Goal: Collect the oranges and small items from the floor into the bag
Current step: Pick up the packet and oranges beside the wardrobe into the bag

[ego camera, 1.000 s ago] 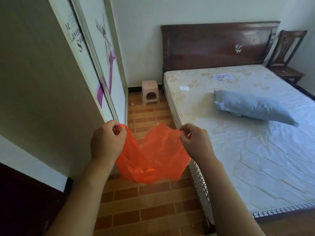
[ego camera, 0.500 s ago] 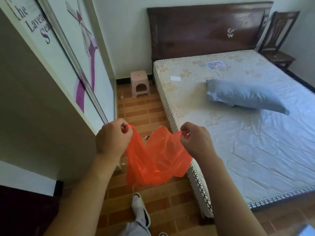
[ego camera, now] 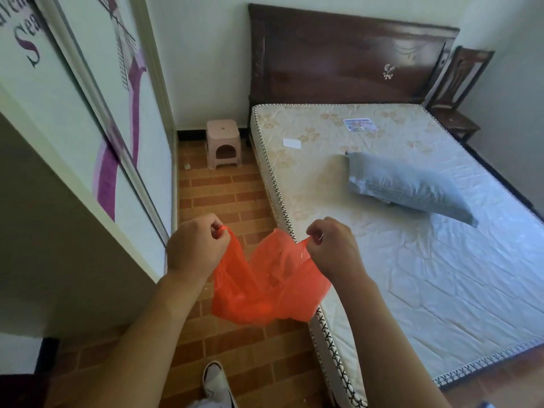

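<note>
The orange plastic bag (ego camera: 266,282) hangs in the air between 2 hands, over the brick-patterned floor (ego camera: 217,198) and just beside the left edge of the mattress (ego camera: 412,260). The left hand (ego camera: 195,251) has its fingers curled into a fist round 1 handle of the bag, the thin plastic twisted out between thumb and forefinger. The right hand (ego camera: 334,250) pinches the other handle between thumb and bent fingers, the rest of the fingers tucked in. The bag sags in a loose fold between the 2 grips, and its right lower corner overlaps the mattress edge in this view. What the bag holds cannot be told through the plastic.

On the mattress, toward its head end, lies a grey-blue pillow (ego camera: 403,188). Beyond the mattress stands a dark wooden headboard (ego camera: 338,57), and a dark wooden chair (ego camera: 459,92) sits right of it. Left of the mattress's head corner, a small pale pink stool (ego camera: 222,147) stands on the floor, with a small scrap (ego camera: 186,166) just left of it. A white shoe (ego camera: 216,385) shows on the floor below the bag.
</note>
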Motion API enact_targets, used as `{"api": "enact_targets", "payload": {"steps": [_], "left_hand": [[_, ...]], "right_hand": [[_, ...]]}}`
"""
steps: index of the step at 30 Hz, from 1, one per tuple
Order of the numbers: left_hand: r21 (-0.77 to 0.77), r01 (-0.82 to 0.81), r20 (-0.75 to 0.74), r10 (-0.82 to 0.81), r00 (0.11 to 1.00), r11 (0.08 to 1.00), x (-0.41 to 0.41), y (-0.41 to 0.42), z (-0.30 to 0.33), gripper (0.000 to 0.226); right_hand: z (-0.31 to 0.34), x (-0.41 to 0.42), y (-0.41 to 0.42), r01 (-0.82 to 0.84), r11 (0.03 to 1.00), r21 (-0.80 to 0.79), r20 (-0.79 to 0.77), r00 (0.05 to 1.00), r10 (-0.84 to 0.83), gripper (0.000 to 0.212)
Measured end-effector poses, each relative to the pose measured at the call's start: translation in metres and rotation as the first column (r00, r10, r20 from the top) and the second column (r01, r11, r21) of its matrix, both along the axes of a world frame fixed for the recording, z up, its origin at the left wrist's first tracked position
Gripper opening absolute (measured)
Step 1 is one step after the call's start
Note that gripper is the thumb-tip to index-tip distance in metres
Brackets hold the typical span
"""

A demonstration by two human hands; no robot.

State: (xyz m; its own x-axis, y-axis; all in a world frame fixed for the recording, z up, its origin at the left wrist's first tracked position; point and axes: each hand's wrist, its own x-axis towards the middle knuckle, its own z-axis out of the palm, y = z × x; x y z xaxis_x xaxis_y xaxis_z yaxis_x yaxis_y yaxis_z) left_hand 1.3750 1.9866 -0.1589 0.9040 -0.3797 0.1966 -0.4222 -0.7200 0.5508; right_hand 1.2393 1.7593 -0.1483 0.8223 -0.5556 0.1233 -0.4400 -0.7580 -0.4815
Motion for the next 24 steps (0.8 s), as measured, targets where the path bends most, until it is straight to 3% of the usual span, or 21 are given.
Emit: {"api": "enact_targets", "payload": {"steps": [10, 24], "left_hand": [[-0.097, 0.067, 0.024, -0.065, 0.998, 0.993, 0.071, -0.021, 0.006, 0.009], [-0.023, -0.123, -0.07, 0.121, 0.99, 0.992, 0.167, -0.063, -0.033, 0.008]], "right_hand": [[0.012, 0.065, -0.014, 0.019, 0.999, -0.032, 0.052, 0.998, -0.017, 0.019], [-0.038, 0.199, -0.076, -0.157, 0.986, 0.052, 0.025, 0.988, 0.155, 0.02]]}}
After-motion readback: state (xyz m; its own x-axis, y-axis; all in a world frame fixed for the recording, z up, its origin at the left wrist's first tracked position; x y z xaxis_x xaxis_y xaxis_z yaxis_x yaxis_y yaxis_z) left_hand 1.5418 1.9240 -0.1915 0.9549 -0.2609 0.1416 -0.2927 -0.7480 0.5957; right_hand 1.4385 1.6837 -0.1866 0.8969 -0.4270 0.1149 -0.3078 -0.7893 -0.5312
